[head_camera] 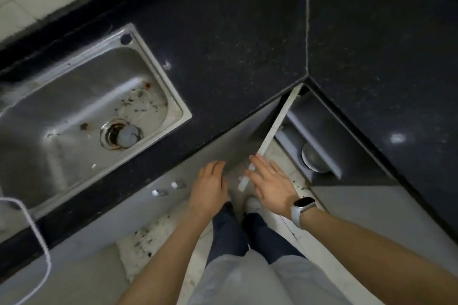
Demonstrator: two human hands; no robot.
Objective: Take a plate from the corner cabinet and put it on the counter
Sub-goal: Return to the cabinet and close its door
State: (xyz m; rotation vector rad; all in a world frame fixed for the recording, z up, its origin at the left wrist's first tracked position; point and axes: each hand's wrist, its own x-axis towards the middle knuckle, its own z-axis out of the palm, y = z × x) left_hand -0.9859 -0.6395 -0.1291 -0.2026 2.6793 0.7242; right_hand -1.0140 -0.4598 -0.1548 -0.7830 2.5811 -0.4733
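Two bare hands reach down below the dark counter [235, 39] at its inner corner. Far left, a steel sink [81, 104] sits in the counter. The left hand [209, 187] hangs relaxed, fingers loose, holding nothing. Just beside it, the right hand [271, 184], watch [303, 208] on the wrist, lies spread against the edge of the open cabinet door [272, 131]. Farther right, inside the corner cabinet [329, 136], a round plate [313, 158] rests on a shelf.
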